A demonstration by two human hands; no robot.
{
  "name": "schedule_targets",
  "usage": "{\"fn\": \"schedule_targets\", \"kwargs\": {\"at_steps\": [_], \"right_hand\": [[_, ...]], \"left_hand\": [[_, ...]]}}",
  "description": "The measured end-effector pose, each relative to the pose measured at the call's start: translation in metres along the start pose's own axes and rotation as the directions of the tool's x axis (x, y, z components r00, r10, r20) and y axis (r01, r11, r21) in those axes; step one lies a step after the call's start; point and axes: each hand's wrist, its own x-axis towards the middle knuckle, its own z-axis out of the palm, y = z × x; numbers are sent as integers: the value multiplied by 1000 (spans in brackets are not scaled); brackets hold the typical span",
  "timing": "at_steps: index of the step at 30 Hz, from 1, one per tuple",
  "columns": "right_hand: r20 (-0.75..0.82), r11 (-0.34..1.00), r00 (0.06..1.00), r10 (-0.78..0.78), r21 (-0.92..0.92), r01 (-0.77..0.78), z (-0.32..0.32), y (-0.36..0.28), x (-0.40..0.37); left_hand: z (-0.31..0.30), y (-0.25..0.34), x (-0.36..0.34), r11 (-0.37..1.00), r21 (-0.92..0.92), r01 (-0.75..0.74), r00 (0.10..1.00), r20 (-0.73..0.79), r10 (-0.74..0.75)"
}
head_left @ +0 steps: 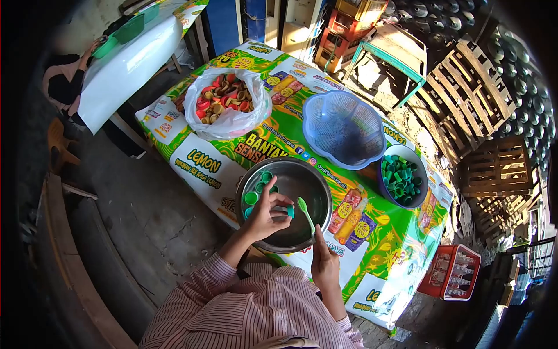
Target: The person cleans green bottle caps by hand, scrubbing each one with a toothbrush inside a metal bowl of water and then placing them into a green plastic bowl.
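Over a steel basin (327,200), my left hand (266,216) pinches a green bottle cap (290,211) between thumb and fingers. My right hand (325,264) grips a light green toothbrush (307,216) by its handle, with the brush head up near the cap but apart from it. Several more green caps (251,198) lie in the left part of the basin, partly hidden behind my left hand. The basin stands at the near edge of the table.
On the patterned tablecloth (197,163) stand a white plastic bag (256,116) of red and tan caps, a blue perforated basket (344,129) and a bowl (401,203) of green caps. A red crate (442,273) holds bottles at right. Another person (67,84) works at the far left.
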Motion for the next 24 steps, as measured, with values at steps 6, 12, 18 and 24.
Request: {"fn": "schedule_targets", "kwargs": {"at_steps": [6,12,18,24], "right_hand": [[19,996,996,-85,3,85,1,-4,-1],[-5,997,1000,-8,73,8,-3,-16,3],[-94,998,994,-48,42,52,5,-7,6],[1,1000,1000,-31,5,31,5,-12,1]], "left_hand": [[0,-7,0,993,-89,-71,998,-10,70],[5,2,-2,789,-584,189,977,33,-209],[0,2,-3,692,-691,209,975,92,-203],[-1,-5,-7,637,-738,223,964,70,-256]]}}
